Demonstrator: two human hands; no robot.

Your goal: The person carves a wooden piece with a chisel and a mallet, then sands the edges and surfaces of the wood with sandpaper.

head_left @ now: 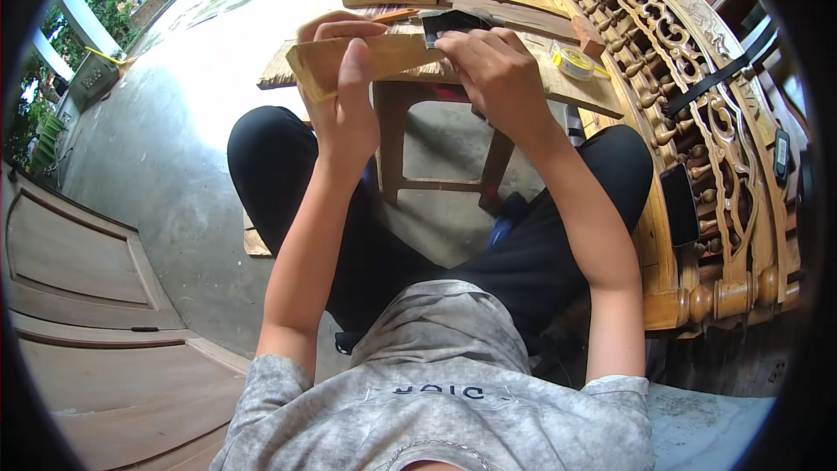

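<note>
The left hand (342, 109) is clamped on a pale wood strip (384, 54), thumb lying up its near face and fingers hooked over its top edge. The strip is held level just above the near edge of the small wooden stool (389, 144), which stands between the person's knees. The right hand (499, 78) sits at the strip's right end, its fingers bent down onto a dark sheet (453, 23) that lies against the wood there. Whether the thumb closes underneath is hidden, so I cannot tell if this hand grips or only presses.

A rough board (580, 89) lies across the top of the stool and juts out to its right. On that board, right of the hands, rests a yellow roll (573, 62). An orange pencil (394, 15) lies on the far side of the stool top, just behind the left fingers. Right of the stool lies a carved wooden panel (697, 78) with turned spindles, a black strap (719, 77) across it and a dark phone (679, 206) on its near part. Left of the stool, well apart, lies a door panel (78, 253).

The grey shirt (436, 384) carries dark letters that look like "JOIC", not surely legible.
</note>
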